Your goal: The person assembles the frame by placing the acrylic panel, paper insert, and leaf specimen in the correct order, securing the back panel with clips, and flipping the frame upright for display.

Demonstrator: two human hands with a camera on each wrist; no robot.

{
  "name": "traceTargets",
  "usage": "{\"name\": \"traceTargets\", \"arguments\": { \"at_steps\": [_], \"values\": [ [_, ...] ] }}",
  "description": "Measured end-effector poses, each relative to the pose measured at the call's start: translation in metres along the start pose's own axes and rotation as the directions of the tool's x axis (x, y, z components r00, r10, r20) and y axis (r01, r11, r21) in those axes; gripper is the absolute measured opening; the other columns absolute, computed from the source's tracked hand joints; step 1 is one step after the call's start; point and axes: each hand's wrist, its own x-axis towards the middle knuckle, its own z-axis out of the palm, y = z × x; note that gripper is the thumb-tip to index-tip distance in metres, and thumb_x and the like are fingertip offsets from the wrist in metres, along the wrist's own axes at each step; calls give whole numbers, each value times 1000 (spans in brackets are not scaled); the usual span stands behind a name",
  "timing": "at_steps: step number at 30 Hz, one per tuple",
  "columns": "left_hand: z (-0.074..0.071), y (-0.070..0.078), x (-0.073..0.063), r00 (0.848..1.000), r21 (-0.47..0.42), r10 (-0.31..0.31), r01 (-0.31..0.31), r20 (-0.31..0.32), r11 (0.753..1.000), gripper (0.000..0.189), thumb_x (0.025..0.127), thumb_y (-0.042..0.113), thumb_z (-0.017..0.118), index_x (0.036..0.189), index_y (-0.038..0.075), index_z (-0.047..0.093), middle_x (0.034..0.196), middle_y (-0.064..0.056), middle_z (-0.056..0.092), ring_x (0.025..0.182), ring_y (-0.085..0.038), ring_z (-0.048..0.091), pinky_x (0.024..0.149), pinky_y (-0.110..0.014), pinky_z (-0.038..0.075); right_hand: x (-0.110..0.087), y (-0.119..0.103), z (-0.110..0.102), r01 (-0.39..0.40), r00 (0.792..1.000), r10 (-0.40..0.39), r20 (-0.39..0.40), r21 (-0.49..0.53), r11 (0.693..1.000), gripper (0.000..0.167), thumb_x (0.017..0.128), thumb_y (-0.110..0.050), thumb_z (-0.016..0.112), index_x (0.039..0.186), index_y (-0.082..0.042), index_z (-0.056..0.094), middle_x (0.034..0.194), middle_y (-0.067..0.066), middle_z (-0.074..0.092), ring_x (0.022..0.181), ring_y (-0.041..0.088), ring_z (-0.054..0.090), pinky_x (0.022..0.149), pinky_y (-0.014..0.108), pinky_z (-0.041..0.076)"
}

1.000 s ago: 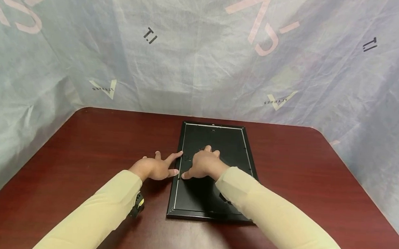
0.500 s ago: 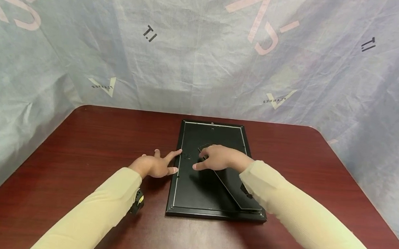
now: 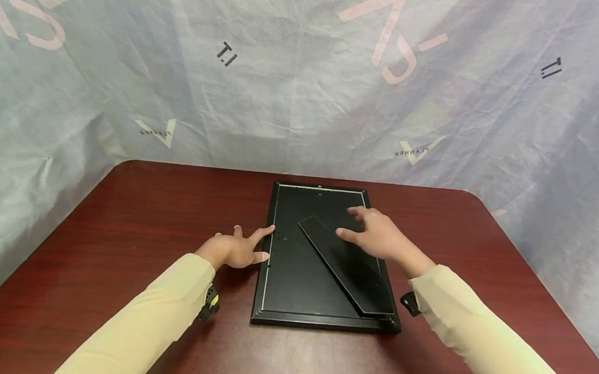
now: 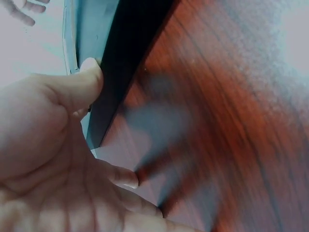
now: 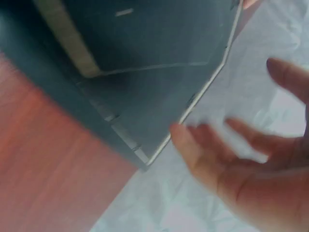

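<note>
A black picture frame point(image 3: 295, 287) lies with its back up on the table. Its easel stand point(image 3: 346, 267), a long black flap, slants across the backing board. My left hand point(image 3: 233, 251) touches the frame's left edge with thumb and forefinger, the fingers spread and fairly straight. In the left wrist view the left thumb point(image 4: 89, 79) presses on the frame's edge point(image 4: 130, 43). My right hand point(image 3: 378, 232) hovers over the frame's right side, holding nothing. The right wrist view shows the right hand point(image 5: 241, 169) with loosely bent, parted fingers beside the frame's back point(image 5: 149, 92).
The dark red wooden table point(image 3: 168, 203) has rounded far corners. A pale printed cloth point(image 3: 293, 97) hangs behind it and along both sides. Black wrist devices sit at both sleeve cuffs.
My right hand has let go of the stand and moved right, leaving the stand's whole length in sight. The left hand and the frame stay in place.
</note>
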Motion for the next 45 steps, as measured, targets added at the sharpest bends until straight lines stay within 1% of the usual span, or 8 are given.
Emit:
{"name": "traceTargets", "arguments": {
  "at_steps": [3, 7, 10, 14, 20, 26, 33, 45],
  "values": [
    [0, 1, -3, 1000, 3, -11, 11, 6, 1000, 68, 110, 35, 44, 165, 28, 4, 161, -40, 1, 151, -52, 4, 117, -68, 0, -6, 14, -1, -91, 996, 92, 4, -43, 995, 79, 101, -39, 64, 152, 12, 32, 146, 40, 39, 133, 52, 42, 102, 64, 41],
    [2, 0, -5, 1000, 2, -14, 14, 2, 1000, 69, 110, 34, 44, 165, 26, 5, 160, -41, 3, 151, -53, 6, 117, -69, 2, -14, 28, 2, -164, 980, 175, 95, -116, 980, 102, 95, -54, 65, 149, 22, 25, 150, 46, 29, 140, 58, 29, 107, 66, 35],
    [2, 0, -7, 1000, 5, -4, 4, -13, 1000, 68, 110, 32, 44, 165, 23, 6, 159, -42, 5, 150, -54, 6, 116, -71, 3, -21, 36, 5, -170, 969, 187, 161, -113, 979, 111, 89, -63, 68, 146, 23, 30, 145, 44, 39, 138, 55, 37, 105, 62, 40],
    [3, 2, -5, 1000, 9, 6, -6, -25, 1000, 67, 110, 33, 43, 165, 23, 6, 159, -42, 6, 151, -52, 5, 115, -71, 3, -30, 43, 10, -157, 968, 165, 188, -60, 986, 109, 85, -59, 76, 145, 22, 35, 137, 38, 51, 128, 48, 51, 99, 57, 47],
    [5, 5, -2, 1000, 30, -1, 2, -27, 1000, 67, 110, 34, 44, 165, 25, 8, 159, -42, 6, 151, -52, 5, 115, -72, 5, -38, 45, 25, -258, 953, 268, 139, -82, 963, 128, 79, -63, 79, 154, 18, 14, 153, 48, 18, 141, 59, 27, 107, 65, 35],
    [6, 4, -1, 1000, 38, 5, -4, -28, 999, 67, 110, 34, 44, 165, 25, 8, 159, -42, 8, 151, -52, 7, 115, -72, 5, -36, 41, 26, -245, 960, 261, 96, -152, 958, 127, 77, -62, 81, 153, 18, 18, 151, 47, 22, 141, 58, 29, 109, 65, 34],
    [6, 2, -1, 999, 34, 8, -6, -41, 999, 66, 110, 34, 44, 165, 24, 8, 158, -43, 8, 148, -56, 16, 116, -71, 5, -34, 41, 26, -246, 958, 266, 104, -172, 954, 127, 77, -64, 80, 154, 17, 18, 151, 46, 25, 142, 57, 28, 109, 65, 33],
    [8, 5, 0, 999, 72, 20, -17, -43, 997, 66, 111, 35, 40, 165, 22, 5, 157, -45, 9, 150, -54, 9, 114, -74, 5, -33, 45, 26, -221, 966, 245, 79, -231, 948, 125, 79, -65, 78, 154, 16, 19, 148, 45, 33, 134, 57, 40, 104, 63, 40]
  ]
}}
